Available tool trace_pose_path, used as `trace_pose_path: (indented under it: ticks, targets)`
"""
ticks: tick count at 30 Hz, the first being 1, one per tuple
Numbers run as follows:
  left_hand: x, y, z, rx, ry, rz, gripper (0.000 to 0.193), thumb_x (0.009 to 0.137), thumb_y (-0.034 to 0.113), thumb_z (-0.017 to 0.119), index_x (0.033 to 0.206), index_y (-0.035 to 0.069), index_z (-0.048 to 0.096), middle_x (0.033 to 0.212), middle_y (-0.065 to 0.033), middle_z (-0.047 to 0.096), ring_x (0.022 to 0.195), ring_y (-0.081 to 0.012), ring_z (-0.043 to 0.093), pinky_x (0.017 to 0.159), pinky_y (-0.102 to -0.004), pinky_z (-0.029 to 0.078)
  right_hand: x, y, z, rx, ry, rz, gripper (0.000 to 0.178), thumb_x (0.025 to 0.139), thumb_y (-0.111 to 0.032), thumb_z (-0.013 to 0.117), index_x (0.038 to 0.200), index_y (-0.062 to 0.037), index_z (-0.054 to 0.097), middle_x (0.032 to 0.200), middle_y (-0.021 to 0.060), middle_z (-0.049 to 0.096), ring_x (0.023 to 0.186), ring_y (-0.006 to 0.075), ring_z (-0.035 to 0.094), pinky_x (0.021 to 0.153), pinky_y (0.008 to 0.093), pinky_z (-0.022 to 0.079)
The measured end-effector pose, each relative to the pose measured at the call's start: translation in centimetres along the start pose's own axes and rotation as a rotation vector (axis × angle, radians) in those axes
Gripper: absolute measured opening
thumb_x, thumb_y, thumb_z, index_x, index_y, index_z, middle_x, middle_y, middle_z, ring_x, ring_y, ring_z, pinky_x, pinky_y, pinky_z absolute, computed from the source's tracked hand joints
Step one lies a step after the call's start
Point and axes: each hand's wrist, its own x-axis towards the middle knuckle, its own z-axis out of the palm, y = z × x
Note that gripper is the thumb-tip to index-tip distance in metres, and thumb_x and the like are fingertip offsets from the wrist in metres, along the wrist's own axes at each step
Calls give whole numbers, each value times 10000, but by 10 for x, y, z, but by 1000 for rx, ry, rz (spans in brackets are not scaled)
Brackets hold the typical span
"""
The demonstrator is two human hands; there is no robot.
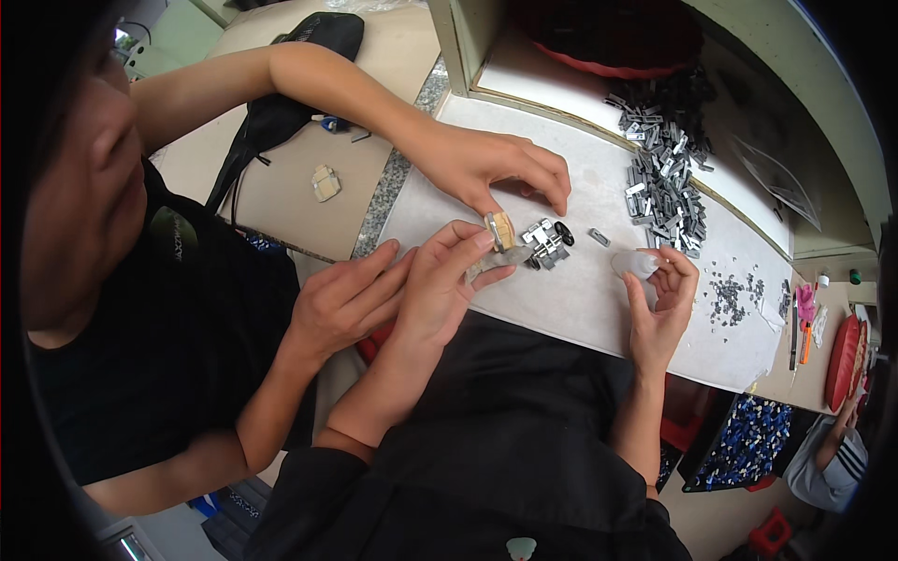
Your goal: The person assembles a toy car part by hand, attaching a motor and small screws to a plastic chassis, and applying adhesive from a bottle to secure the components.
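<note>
My left hand is closed on a small yellowish block with a grey metal strip; a greyish translucent piece shows beneath it at my fingers. A co-worker's hand reaches over from the left, its fingertips close to the block; whether it touches cannot be told. The co-worker's other hand is beside my left wrist. My right hand pinches a whitish translucent rounded piece above the white work surface. Between my hands lie a silvery metal assembly with black round parts and one small grey metal part.
Many grey metal parts are heaped at the far right, with tiny dark pieces nearer. A red tray stands on the shelf. Another yellowish block and a black bag lie left. A bin of blue-and-white pieces is lower right.
</note>
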Motion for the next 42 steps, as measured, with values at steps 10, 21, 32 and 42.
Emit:
trace_pose_path:
  ticks: [10, 21, 32, 42]
  targets:
    - [-16, -2, 9, -16, -51, 76, 64, 864, 89, 522, 905, 40, 526, 923, -88, 602, 878, -150, 586, 791, -355, 498, -8, -39, 55, -395, -212, -364, 665, 587, -52, 751, 1160, -13, 415, 1102, 177, 461, 973, 319, 467, 813, 366, 391]
    - [-41, 26, 14, -107, -112, 170, 59, 875, 101, 493, 900, 54, 521, 944, -78, 598, 898, -164, 582, 786, -349, 483, 34, -52, 146, -98, -392, -101, 641, 677, -224, 733, 1154, -19, 356, 981, 168, 541, 806, 271, 564, 700, 373, 444]
    - [-82, 78, 0, -107, 11, 438, 33, 864, 80, 499, 894, 72, 511, 940, -70, 586, 886, -167, 582, 784, -368, 495, 63, -112, 248, 1212, -1146, 681, 340, 858, -307, 542, 1081, -54, 501, 972, 66, 568, 884, 141, 563, 766, 274, 460]
    - [-109, 93, -20, -57, 162, 673, 39, 875, 75, 476, 890, 60, 509, 942, -94, 590, 882, -180, 591, 780, -355, 498, 55, -118, 277, 1252, -1419, 671, 443, 847, -244, 553, 1180, 13, 413, 1075, 158, 538, 966, 283, 569, 831, 394, 493]
